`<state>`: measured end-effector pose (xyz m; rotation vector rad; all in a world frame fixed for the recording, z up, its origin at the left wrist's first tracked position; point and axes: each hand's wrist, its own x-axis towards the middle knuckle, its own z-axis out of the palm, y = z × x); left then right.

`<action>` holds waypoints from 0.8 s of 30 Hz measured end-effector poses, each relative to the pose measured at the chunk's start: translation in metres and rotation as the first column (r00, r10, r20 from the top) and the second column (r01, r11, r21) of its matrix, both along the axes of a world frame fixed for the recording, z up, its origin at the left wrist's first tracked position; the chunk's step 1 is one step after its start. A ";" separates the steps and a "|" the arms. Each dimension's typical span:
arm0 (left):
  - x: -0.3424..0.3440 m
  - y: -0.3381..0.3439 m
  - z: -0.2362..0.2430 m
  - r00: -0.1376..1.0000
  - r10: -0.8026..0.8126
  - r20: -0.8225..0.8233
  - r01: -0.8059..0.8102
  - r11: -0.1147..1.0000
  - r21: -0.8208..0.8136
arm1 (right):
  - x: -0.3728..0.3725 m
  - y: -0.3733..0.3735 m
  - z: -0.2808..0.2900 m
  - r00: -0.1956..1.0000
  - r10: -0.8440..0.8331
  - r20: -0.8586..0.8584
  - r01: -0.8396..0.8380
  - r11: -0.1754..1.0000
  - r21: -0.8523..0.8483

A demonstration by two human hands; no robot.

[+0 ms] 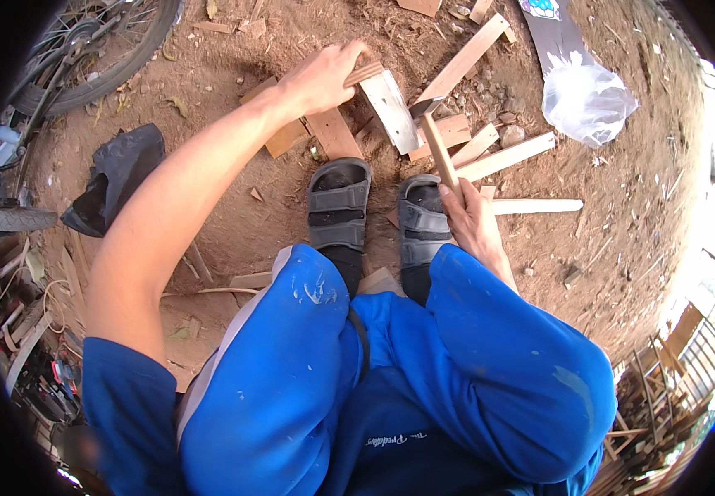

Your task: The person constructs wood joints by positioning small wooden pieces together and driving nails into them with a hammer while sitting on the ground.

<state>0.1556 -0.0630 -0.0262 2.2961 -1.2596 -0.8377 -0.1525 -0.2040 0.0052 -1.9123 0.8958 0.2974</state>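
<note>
My left hand (324, 78) reaches out ahead, its fingers closed on the end of a small brown wood piece (363, 74). That piece lies against the top end of a pale, whitish wooden board (389, 112); whether the two are joined I cannot tell. Beyond my right knee, my right hand (473, 219) grips the wooden handle of a hammer (440, 153). The hammer's dark metal head is beside the right edge of the whitish board. Flat wood offcuts (334, 134) lie on the ground around and under the board.
Several wood strips (467, 56) and a pale stick (538, 206) lie on the dirt to the right. A clear plastic bag (587, 101) is farther right. At left are a black plastic bag (129, 169) and a bicycle wheel (130, 78). My sandalled feet (339, 202) stand close by.
</note>
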 end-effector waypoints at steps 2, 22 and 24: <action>-0.002 0.014 -0.016 1.000 0.029 0.004 -0.029 0.999 -0.027 | 0.001 0.003 0.002 0.997 -0.010 -0.081 0.011 1.000 0.018; -0.011 0.049 -0.022 0.949 0.213 -0.232 -0.221 0.975 -0.009 | -0.001 -0.004 -0.005 0.998 -0.050 -0.036 0.054 0.993 0.102; -0.014 0.059 -0.017 0.935 0.231 -0.268 -0.258 0.964 -0.067 | -0.001 -0.004 -0.006 0.998 -0.027 0.064 0.025 0.999 0.036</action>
